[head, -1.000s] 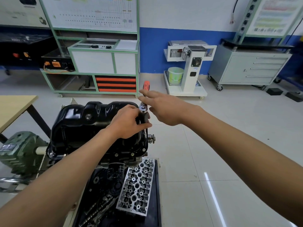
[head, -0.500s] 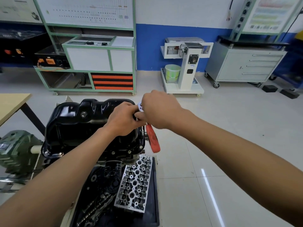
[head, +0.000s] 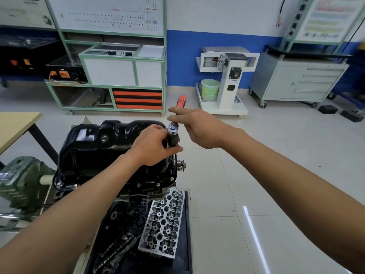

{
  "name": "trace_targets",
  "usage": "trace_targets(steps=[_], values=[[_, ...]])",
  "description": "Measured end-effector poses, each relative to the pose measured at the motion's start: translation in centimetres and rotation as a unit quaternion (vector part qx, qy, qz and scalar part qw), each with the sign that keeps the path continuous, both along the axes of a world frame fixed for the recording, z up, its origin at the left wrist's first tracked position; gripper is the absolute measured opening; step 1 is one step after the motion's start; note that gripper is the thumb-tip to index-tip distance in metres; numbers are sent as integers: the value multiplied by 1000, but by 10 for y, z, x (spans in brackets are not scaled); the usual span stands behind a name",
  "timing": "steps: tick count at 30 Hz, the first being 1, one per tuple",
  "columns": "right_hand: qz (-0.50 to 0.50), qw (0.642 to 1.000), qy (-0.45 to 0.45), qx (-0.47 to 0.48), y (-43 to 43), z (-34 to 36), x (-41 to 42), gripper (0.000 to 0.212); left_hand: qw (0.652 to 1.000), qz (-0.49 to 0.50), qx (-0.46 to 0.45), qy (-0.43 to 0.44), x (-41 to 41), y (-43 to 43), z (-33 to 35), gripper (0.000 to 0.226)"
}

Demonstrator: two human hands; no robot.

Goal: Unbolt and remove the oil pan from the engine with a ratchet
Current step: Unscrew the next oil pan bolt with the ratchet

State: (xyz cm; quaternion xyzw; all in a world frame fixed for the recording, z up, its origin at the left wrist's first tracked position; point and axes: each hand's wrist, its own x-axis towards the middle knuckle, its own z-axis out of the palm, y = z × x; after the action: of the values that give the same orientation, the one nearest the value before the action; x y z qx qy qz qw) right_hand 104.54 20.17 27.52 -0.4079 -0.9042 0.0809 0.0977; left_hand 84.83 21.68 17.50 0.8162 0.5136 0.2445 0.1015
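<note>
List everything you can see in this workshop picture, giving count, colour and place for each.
oil pan: one, black, centre-left.
ratchet: one, chrome head and red handle, at the pan's right edge.
cylinder head: one, silver, bottom centre.
stand: one, white, back centre.
bucket: one, green, on the stand's base.
drawer cabinet: one, grey, back right.
trainer bench: one, green-framed, back left.
table: one, wooden top, left edge.
left hand: one, grips the ratchet's black shaft below its head.
right hand: one, fingers straight, against the ratchet's handle.

Near you, the black tray held a cylinder head on its right side and a camshaft to the left; the engine stood at its far end.
</note>
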Motion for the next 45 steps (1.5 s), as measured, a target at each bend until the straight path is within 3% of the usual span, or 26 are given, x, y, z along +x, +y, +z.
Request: trace_targets(steps=[4, 7, 11, 12, 14, 18, 19, 23, 27, 30, 35, 37, 40, 42, 45], values=[[-18, 995, -85, 59, 0, 1, 1, 33, 998, 27, 31, -45, 3, -3, -3, 47], [-94, 982, -112, 120, -6, 11, 0, 32, 997, 37, 35, -50, 5, -4, -3, 36], [-131, 991, -27, 9, -19, 4, -12, 57, 998, 30, 33, -42, 4, -3, -4, 46], [-131, 991, -3, -15, -21, 2, -15, 59, 998, 24, 35, -41, 4, -3, -5, 54], [-138, 990, 11, -32, -21, 3, -15, 56, 998, 27, 35, -42, 4, -2, -4, 50], [-148, 976, -141, 79, -14, 14, -4, 13, 999, 22, 25, -30, 5, -3, 0, 35], [-145, 970, -168, 103, -14, 16, -2, 13, 999, 13, 26, -24, 5, -4, 0, 37], [-80, 981, -161, 72, -1, 10, 1, 71, 1000, -2, 24, -19, 2, -3, 0, 26], [-4, 990, -131, 45, 3, -2, -5, 93, 999, -28, 27, -33, 0, -2, 3, 22], [6, 991, -125, 50, 5, -6, -3, 86, 999, -20, 17, -37, -1, -3, 4, 36], [-57, 973, -172, 143, -5, 8, -5, 38, 998, 29, 13, -46, 4, -1, -2, 64], [-117, 974, -141, 131, -11, 15, -7, 38, 997, 45, 6, -55, 5, -2, -2, 65], [-140, 989, -49, -12, -19, 8, -10, 53, 996, 46, 9, -78, 5, -3, -3, 40], [-137, 988, 6, -76, -24, 1, -13, 58, 995, 44, 14, -83, 5, -3, -4, 42], [-153, 988, -24, -20, -19, 5, -12, 48, 996, 42, 29, -74, 7, -2, -4, 45]])
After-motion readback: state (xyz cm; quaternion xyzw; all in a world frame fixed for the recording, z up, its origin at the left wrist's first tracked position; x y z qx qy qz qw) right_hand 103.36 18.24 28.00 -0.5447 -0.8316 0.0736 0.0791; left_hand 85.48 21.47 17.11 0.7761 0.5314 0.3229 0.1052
